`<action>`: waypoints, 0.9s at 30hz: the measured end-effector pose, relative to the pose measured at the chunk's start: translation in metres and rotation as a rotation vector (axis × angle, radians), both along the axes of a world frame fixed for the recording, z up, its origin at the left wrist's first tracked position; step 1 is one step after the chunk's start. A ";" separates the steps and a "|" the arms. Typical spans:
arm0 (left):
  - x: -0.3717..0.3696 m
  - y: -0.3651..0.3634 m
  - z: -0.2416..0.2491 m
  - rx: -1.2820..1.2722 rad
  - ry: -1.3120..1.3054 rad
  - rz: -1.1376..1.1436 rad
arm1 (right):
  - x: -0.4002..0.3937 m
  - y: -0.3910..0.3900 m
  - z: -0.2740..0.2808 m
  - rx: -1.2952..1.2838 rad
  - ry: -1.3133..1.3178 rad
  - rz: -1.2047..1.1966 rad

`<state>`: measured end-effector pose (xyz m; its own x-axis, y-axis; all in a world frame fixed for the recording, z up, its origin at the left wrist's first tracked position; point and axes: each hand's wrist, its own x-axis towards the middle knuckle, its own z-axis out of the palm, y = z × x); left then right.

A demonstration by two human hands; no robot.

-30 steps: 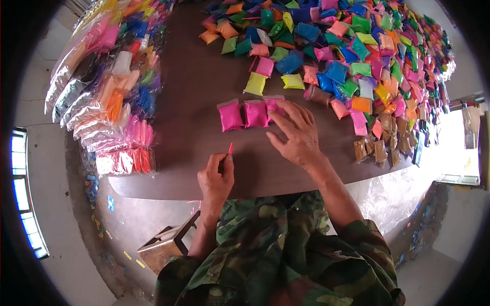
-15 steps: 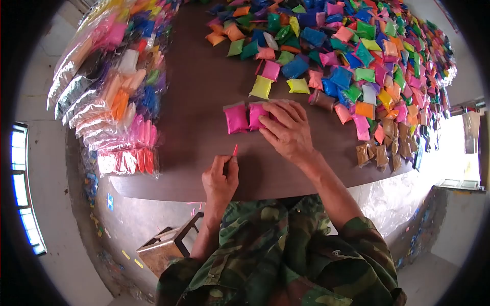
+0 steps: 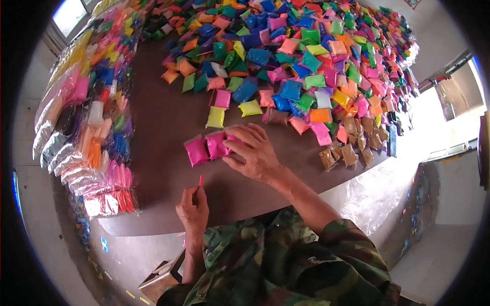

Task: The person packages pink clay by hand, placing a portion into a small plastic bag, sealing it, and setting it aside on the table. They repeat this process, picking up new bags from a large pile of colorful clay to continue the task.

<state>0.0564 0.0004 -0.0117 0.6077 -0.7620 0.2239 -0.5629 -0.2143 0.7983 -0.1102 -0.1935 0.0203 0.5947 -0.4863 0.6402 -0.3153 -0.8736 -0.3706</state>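
Observation:
My right hand (image 3: pixel 253 153) lies flat over the right end of a short row of magenta powder packets (image 3: pixel 206 148) on the brown table (image 3: pixel 168 117), covering one packet and touching the middle one. The leftmost packet lies free. My left hand (image 3: pixel 193 207) is near the table's front edge, fingers pinched on a thin red strip (image 3: pixel 200 180) that points upward. A yellow packet (image 3: pixel 215 117) lies just beyond the magenta row.
A big heap of small coloured packets (image 3: pixel 306 56) fills the far and right side of the table, with brown ones (image 3: pixel 347 150) at its near right edge. Clear sleeves of bundled packets (image 3: pixel 97 132) line the left edge. A wooden stool (image 3: pixel 158 278) stands below.
My right hand slid left over the magenta packets and pushed them closer together. The head turned, so the whole scene shifted left and down. My left hand kept hold of the red strip.

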 end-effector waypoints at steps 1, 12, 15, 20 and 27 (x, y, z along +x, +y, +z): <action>-0.001 0.000 0.003 0.001 -0.020 -0.002 | -0.006 -0.005 0.001 -0.006 0.003 -0.042; 0.003 -0.001 -0.007 -0.008 -0.106 -0.012 | -0.160 -0.151 0.036 -0.172 -0.108 -0.656; 0.002 -0.003 -0.002 0.001 -0.105 -0.019 | -0.169 -0.170 0.053 -0.031 0.018 -0.836; 0.003 -0.001 -0.001 0.013 -0.125 -0.022 | -0.162 -0.200 0.057 0.164 0.214 -1.045; 0.001 -0.001 0.001 -0.027 -0.101 -0.018 | -0.193 -0.194 0.061 0.139 -0.106 -0.956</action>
<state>0.0578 -0.0010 -0.0106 0.5672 -0.7655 0.3038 -0.6442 -0.1826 0.7427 -0.3032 -0.3874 0.0813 -0.1475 -0.8097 0.5680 -0.8284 -0.2127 -0.5182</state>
